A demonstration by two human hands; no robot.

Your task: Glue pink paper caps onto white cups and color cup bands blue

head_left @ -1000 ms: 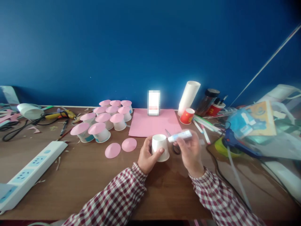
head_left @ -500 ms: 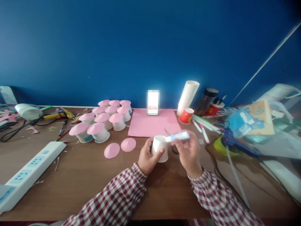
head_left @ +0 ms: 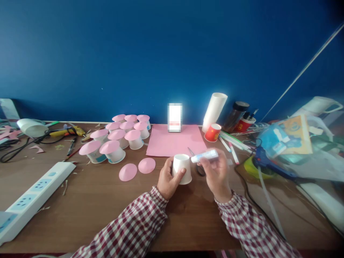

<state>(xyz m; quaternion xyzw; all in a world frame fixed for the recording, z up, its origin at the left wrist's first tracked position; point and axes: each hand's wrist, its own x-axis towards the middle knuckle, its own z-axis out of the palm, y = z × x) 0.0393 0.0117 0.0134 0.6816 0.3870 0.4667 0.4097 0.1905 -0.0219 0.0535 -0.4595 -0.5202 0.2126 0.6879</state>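
Note:
My left hand [head_left: 168,181] is wrapped round an upside-down white paper cup [head_left: 182,168] standing on the brown table [head_left: 94,200]. My right hand [head_left: 217,173] grips a white and blue glue tube [head_left: 204,156], held level with its tip beside the cup's upturned bottom. Two loose pink paper cones [head_left: 137,169] lie just left of the cup. Black-handled scissors [head_left: 199,166] lie partly hidden behind my right hand.
Several white cups topped with pink cones [head_left: 118,138] cluster at the back left. A pink paper sheet [head_left: 176,141] lies behind my hands. A stack of white cups [head_left: 215,109], a red cup [head_left: 213,132], pens [head_left: 232,143], a power strip [head_left: 29,199] and a blue glue gun [head_left: 268,163] surround them.
The glue tube's tip moved left to the cup's upturned bottom, then drew back slightly to the right. My left hand kept its hold on the cup.

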